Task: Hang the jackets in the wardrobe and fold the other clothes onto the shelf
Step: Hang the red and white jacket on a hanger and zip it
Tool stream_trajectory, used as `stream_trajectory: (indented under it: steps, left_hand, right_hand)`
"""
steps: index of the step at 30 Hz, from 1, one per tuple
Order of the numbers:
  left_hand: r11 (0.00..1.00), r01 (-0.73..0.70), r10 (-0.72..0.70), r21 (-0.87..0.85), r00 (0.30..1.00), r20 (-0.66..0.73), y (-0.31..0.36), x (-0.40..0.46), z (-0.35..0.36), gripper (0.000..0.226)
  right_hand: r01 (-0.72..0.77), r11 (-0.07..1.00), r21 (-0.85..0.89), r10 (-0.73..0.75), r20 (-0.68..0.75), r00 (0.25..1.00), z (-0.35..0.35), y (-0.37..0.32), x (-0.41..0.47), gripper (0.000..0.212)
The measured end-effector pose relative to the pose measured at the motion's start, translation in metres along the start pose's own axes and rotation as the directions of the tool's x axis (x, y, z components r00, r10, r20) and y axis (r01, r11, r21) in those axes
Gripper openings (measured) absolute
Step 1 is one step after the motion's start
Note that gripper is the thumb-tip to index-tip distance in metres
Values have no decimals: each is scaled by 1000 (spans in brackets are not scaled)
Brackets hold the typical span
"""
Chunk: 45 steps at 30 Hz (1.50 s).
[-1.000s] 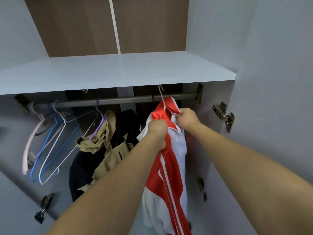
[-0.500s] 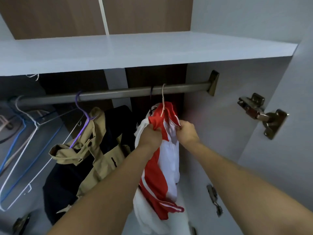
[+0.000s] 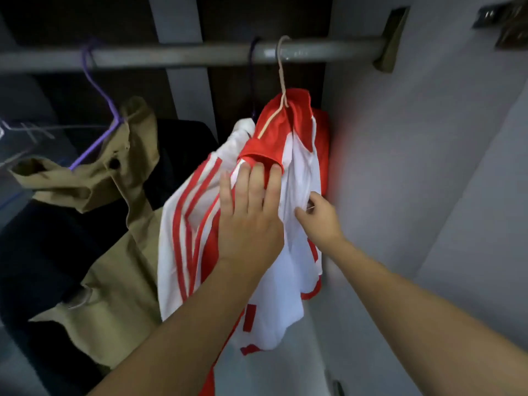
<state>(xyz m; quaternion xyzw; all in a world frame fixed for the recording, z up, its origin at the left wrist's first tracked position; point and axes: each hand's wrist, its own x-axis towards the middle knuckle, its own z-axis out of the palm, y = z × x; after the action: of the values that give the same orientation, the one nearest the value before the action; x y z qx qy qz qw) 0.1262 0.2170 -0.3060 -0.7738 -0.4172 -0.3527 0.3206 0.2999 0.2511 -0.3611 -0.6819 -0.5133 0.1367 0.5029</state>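
A red and white striped jacket hangs from a beige hanger hooked over the wardrobe rail, near the rail's right end. My left hand lies flat on the jacket's front with straight fingers touching the red collar edge. My right hand pinches the white fabric at the jacket's right side. To the left, a tan jacket hangs on a purple hanger, with a dark garment beside and behind it.
The wardrobe's right side wall stands close to the red jacket. The rail bracket and a door hinge sit at the top right. Pale wire hangers show blurred at the far left.
Both hands dropped from gripping the jacket's collar near the hanger. The left hand opened flat on the front; the right moved lower and pinches the fabric. The view moved closer and below the shelf.
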Motion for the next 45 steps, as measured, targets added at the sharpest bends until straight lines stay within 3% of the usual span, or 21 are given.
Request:
stream_trajectory:
  steps: [6, 14, 17, 20, 23, 26, 28, 31, 36, 38, 40, 42, 43, 45]
  left_hand:
    - [987, -58, 36, 147, 988, 150, 24, -95, 60, 82]
    - [928, -301, 221, 219, 919, 325, 54, -215, 133, 65]
    - [860, -475, 353, 187, 819, 452, 60, -247, 154, 59]
    - [879, -436, 299, 194, 819, 489, 62, -266, 172, 61]
    - [906, -376, 246, 197, 843, 479, 63, -276, 187, 71]
    - [903, -378, 253, 205, 852, 458, 64, -277, 198, 68]
    - [900, -388, 255, 199, 839, 481, 66, -274, 202, 58]
    - [887, -418, 273, 196, 817, 507, 69, -271, 202, 30]
    - [967, -231, 253, -112, 781, 571, 66, -277, 202, 12]
    - [950, -94, 260, -298, 765, 589, 59, -281, 203, 6]
    - [847, 84, 273, -525, 779, 564, 53, -286, 204, 12]
    - [642, 315, 242, -699, 782, 574, 48, -290, 200, 15]
    - [553, 403, 224, -729, 770, 597, 46, -290, 198, 15]
    - [532, 472, 151, -703, 764, 627, 46, -289, 196, 15]
  right_hand:
    - [77, 997, -11, -78, -74, 994, 36, 83, -18, 29]
    - [44, 999, -29, -47, -112, 993, 107, 214, -63, 20]
    - [-23, 1000, -5, 23, -48, 999, 128, 251, -83, 16]
    - [-169, 972, 164, 171, 2, 985, 146, 278, -98, 17]
    - [-421, 779, 466, 400, 148, 904, 161, 300, -111, 16]
    - [-683, 532, 501, 519, 444, 730, 167, 314, -120, 12]
    - [-696, 414, 587, 478, 511, 715, 172, 322, -120, 14]
    - [-663, 322, 676, 436, 515, 738, 177, 323, -121, 14]
    - [-622, 325, 712, 412, 486, 771, 184, 325, -130, 4]
    - [-604, 229, 763, 380, 501, 777, 186, 328, -134, 4]
    - [-588, 91, 803, 327, 534, 780, 182, 327, -138, 7]
    - [-588, 50, 807, 272, 556, 786, 176, 324, -142, 9]
    - [-586, 41, 809, 240, 561, 792, 173, 322, -144, 10]
    - [-574, 13, 819, 187, 562, 806, 166, 318, -151, 12]
